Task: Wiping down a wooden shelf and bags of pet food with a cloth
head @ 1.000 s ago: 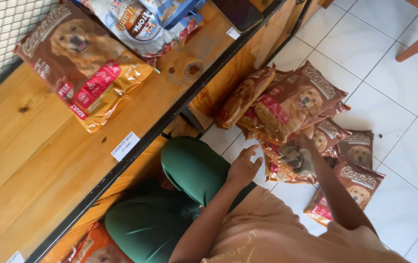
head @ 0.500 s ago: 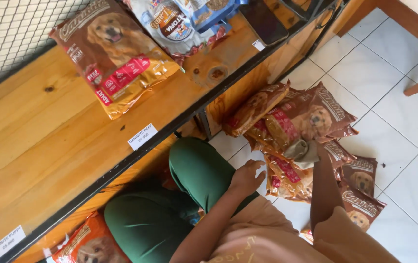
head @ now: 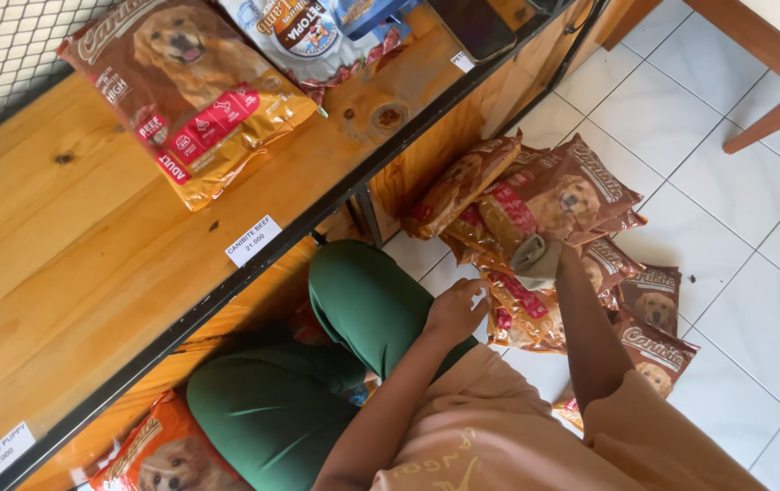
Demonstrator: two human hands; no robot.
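Head view: your right hand point(head: 535, 261) pinches a grey cloth point(head: 533, 255) on the bags point(head: 545, 218) heaped on the floor point(head: 745, 227). Left hand point(head: 455, 311), fingers loosely curled, holds nothing. Pile leans; hard wiping could slide bags off.

White tiled floor point(head: 754, 227), wooden shelf point(head: 72, 273) with black metal frame, daylight.

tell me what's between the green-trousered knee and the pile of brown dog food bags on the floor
In the head view, the left hand hangs there over a strip of white tiled floor, between the knee and the bags; the right hand rests on the pile itself.
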